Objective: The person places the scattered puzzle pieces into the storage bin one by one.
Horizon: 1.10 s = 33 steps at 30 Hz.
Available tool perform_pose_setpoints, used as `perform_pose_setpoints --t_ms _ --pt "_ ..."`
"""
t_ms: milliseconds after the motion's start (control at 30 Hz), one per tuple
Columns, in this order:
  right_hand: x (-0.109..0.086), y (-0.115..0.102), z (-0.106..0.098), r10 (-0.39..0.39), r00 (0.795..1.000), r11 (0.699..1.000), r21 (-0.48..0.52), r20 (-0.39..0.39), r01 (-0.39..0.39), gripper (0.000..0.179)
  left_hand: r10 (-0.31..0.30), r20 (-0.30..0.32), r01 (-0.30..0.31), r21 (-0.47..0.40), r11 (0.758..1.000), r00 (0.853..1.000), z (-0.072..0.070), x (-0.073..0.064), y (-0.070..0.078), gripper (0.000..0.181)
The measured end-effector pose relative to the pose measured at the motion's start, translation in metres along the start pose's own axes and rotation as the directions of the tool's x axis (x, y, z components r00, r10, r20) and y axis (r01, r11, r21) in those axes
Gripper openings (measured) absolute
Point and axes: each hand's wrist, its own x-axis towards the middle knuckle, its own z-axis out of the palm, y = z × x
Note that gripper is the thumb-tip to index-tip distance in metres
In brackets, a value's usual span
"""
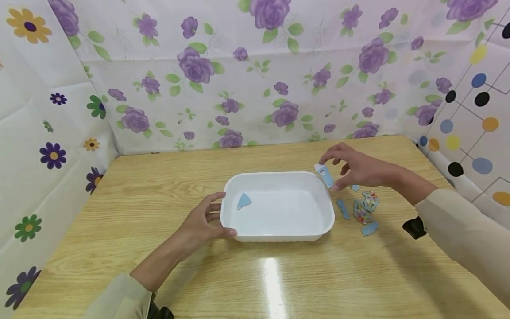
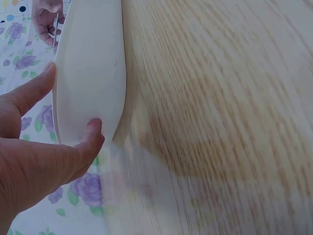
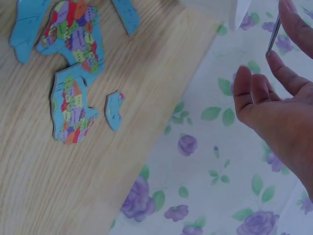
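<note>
White tray [image 1: 283, 217] and puzzle pieces [image 1: 361, 212] lie before us, the tray near the middle, most of the pieces off its right end. Around them we have purple-flowered cloth [image 1: 239, 119] hung behind, daisy-patterned cloth [image 1: 28, 133] on our left and dotted cloth [image 1: 474, 128] on our right. Our wooden counter [image 1: 151, 204] meets the flowered cloth along its far edge; wide grain runs out left of the tray and toward us, where a streak of light shines. To the right, the scattered pieces narrow our room beside the tray's rim.

Our left grip [image 1: 199, 223] is spread round the tray's left end, fingers on the side wall, thumb at the near corner. Our right grip [image 1: 360, 168] is parted only by the length of a blue strip [image 1: 326, 176], pinched between thumb and fingertip at the tray's far right corner. Two colourful map pieces touch each other, with smaller blue ones about them; one blue wedge [image 1: 244, 201] lies inside the tray, toward its left.
</note>
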Motion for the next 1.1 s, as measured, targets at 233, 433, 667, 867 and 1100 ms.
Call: perform_pose_setpoints --t_ms 233,433,667,867,1100 --pt "0.008 -0.004 0.005 -0.004 1.0 0.999 0.033 0.027 0.003 0.061 0.003 0.006 -0.003 -0.005 1.0 1.0 -0.001 0.0 -0.001 0.101" --pt "0.014 -0.011 0.006 0.0 0.999 0.998 0.067 0.044 -0.003 0.063 0.017 0.023 -0.016 -0.013 1.0 1.0 0.0 -0.001 0.0 0.101" --pt "0.025 -0.024 0.006 0.013 0.998 0.997 0.069 0.068 -0.017 0.064 0.013 0.012 -0.013 -0.004 1.0 1.0 0.0 -0.001 0.001 0.1" --pt "0.034 -0.031 0.01 0.021 0.995 0.996 0.088 0.093 -0.03 0.066 0.015 0.017 -0.015 -0.012 1.0 1.0 0.0 0.0 0.0 0.101" --pt "0.041 -0.037 0.013 -0.012 0.994 0.998 0.057 0.108 0.006 0.065 0.01 0.003 -0.01 0.0 1.0 1.0 -0.001 -0.001 0.001 0.101"
